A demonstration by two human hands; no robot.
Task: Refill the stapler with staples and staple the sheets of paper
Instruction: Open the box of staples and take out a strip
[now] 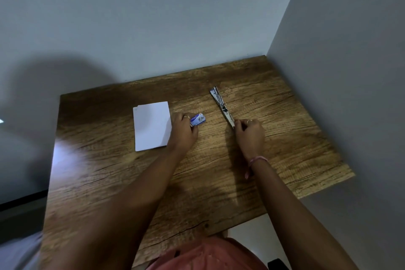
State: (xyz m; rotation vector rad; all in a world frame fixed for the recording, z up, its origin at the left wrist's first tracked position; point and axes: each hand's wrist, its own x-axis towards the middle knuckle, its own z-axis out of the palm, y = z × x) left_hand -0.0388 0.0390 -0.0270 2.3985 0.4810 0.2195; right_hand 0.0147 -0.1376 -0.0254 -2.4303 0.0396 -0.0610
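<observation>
Wooden worktop point(295, 149), items as you see them: sheets of paper point(152, 126), stacked flat, left; staple box point(198, 119), blue-white, clamped in your left hand point(183, 132) grip beside the paper; stapler point(221, 105), metal, opened out flat, near end pinched by your right hand point(251, 132)

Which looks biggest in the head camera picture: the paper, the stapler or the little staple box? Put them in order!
1. Sheets of paper, biggest.
2. Stapler, opened out flat, long but thin.
3. Staple box, smallest, partly hidden by the left hand.
</observation>
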